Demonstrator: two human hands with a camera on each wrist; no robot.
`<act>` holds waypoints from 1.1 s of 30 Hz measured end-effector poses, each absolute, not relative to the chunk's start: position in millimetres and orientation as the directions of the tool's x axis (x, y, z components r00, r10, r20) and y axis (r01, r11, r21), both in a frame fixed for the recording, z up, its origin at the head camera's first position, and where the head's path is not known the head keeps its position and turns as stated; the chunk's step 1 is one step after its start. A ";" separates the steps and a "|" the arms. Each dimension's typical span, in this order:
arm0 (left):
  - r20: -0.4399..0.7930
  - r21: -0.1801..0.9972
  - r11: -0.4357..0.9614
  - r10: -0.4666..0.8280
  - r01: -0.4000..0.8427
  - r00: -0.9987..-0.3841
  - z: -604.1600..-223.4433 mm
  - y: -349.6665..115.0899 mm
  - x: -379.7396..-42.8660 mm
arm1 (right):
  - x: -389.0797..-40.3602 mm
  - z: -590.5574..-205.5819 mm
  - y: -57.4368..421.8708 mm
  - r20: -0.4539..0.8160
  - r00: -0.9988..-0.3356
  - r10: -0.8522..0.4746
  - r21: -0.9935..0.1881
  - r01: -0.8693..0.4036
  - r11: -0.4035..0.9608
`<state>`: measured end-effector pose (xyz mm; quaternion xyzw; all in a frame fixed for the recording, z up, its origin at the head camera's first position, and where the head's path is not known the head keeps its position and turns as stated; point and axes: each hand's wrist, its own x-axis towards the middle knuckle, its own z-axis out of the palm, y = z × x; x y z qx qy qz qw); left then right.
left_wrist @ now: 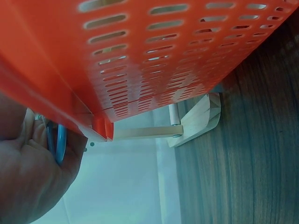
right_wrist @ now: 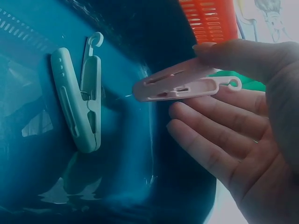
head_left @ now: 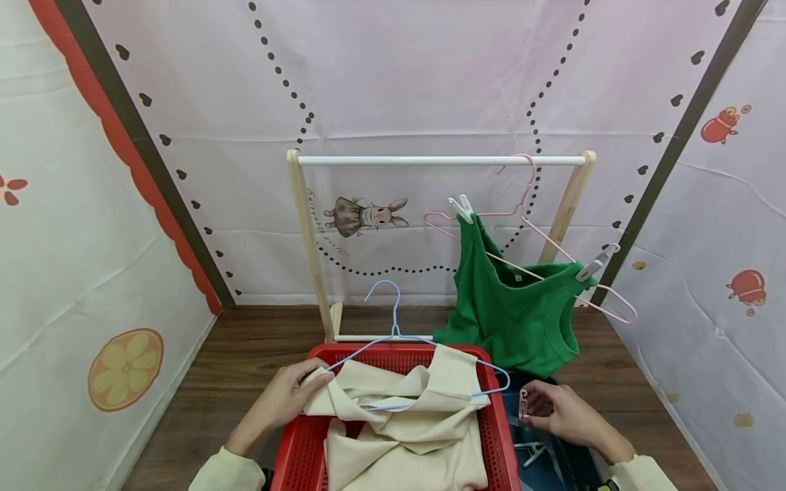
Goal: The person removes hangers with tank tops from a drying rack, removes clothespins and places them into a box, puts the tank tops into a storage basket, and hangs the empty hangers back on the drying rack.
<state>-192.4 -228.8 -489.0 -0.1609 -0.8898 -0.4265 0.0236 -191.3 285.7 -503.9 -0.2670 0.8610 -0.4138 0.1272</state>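
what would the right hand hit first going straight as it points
Judging by the head view, the right hand would probably meet the side of the red basket, though its height relative to that is unclear.

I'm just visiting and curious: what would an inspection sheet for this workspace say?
Surface: dark-brown wood-grain floor.
Job's things: cream fabric garment draped in a red plastic basket, with a light-blue wire-thin hanger partly inside; green sleeveless top clipped by a white clothespin and a grey clothespin to a pink hanger on a wooden rack; pale plastic clothespin in a dark-blue plastic bin.
Clutter: nothing seen.
Grips: left grip, a bare hand, holds the garment at the hanger's left end; right grip, also bare, pinches a pink plastic clothespin.
Cables: nothing seen.
Surroundings: pale printed backdrop with rabbit and dotted lines.
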 end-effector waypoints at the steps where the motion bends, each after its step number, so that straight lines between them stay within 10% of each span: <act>1: 0.180 0.752 0.583 0.267 0.308 -0.947 -488.9 -228.8 -192.3 | -191.0 -504.1 285.7 0.000 -0.823 -0.568 -0.782 -0.354 0.513; 33: 0.158 0.757 0.585 0.267 0.290 -0.951 -488.9 -230.4 -193.6 | -197.7 -470.9 270.1 0.177 -0.850 -0.496 -0.713 -0.458 0.530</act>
